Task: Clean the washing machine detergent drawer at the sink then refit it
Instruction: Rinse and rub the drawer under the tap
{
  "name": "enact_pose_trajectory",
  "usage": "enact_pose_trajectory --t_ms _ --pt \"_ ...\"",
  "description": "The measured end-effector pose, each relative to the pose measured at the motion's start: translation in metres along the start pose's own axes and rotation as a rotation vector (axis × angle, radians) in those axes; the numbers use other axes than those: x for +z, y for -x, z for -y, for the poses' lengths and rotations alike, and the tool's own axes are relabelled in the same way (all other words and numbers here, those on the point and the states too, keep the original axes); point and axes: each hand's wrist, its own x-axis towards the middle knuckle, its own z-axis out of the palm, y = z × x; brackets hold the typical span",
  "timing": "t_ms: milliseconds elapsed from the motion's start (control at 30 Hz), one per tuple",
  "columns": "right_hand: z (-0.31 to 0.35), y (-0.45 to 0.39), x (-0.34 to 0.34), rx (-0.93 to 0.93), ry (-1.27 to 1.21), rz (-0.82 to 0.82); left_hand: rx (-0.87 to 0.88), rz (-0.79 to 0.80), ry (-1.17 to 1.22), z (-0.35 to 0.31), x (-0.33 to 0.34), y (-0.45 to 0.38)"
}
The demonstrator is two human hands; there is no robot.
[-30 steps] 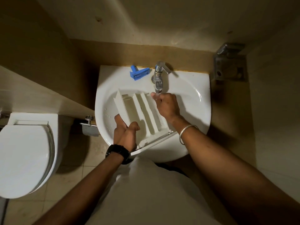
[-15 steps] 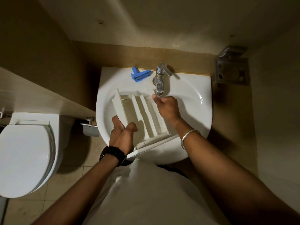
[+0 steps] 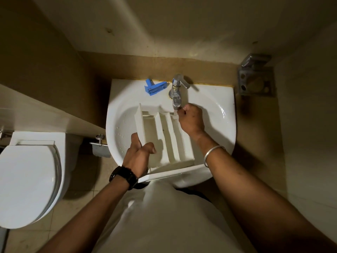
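Drawer: the white detergent drawer lies in the sink, compartments up, its front panel over the near rim and its far end under the tap.
Left hand: the left hand grips the drawer's near left wall, thumb inside the compartment, fingers curled round the outside.
Right hand: the right hand sits at the drawer's far right corner, just below the spout, fingers curled; it appears to pinch the wall there, though the contact is too small to confirm.
Change: over the past second the drawer has swung from a slant to lie nearly square with the basin, and the right hand has moved up to the spout.
Water: no stream can be made out; droplets dot the basin's left slope.
Meaning: the drawer now seems placed for rinsing along its channels; washing looks to be under way, refitting not yet begun.
Blue part: a blue plastic piece rests on the sink ledge left of the tap, apart from the drawer; probably the drawer's insert, to be cleaned and returned.
Surroundings: a toilet stands to the left.
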Motion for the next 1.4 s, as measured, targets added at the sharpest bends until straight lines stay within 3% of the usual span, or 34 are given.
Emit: enact_pose_trajectory --t_ms 67,167,300,467,800,933,1133,1400 --pt "-0.002 -0.002 0.000 0.023 -0.014 -0.014 0.019 0.009 -0.011 0.000 0.002 0.003" --pt "-0.002 -0.006 -0.002 0.121 -0.078 0.105 0.024 -0.012 -0.013 0.003 0.002 0.002" --pt "0.010 -0.005 -0.007 0.388 -0.381 0.314 0.090 -0.020 -0.019 0.002 0.001 0.002" --pt "0.012 -0.001 -0.016 0.608 -0.655 0.459 0.073 0.018 -0.028 0.000 -0.010 -0.002" --pt "0.029 -0.007 -0.023 0.857 -0.570 0.559 0.092 0.044 -0.029 0.007 -0.010 -0.007" --pt "0.033 -0.011 -0.019 0.863 -0.489 0.493 0.085 0.051 -0.043 0.007 -0.011 -0.012" --pt "0.037 -0.002 -0.008 0.712 -0.438 0.207 0.046 0.059 -0.045 0.003 -0.013 -0.019" --pt "0.010 0.023 -0.023 0.624 -0.648 0.585 -0.086 0.022 0.128 0.011 -0.020 -0.024"
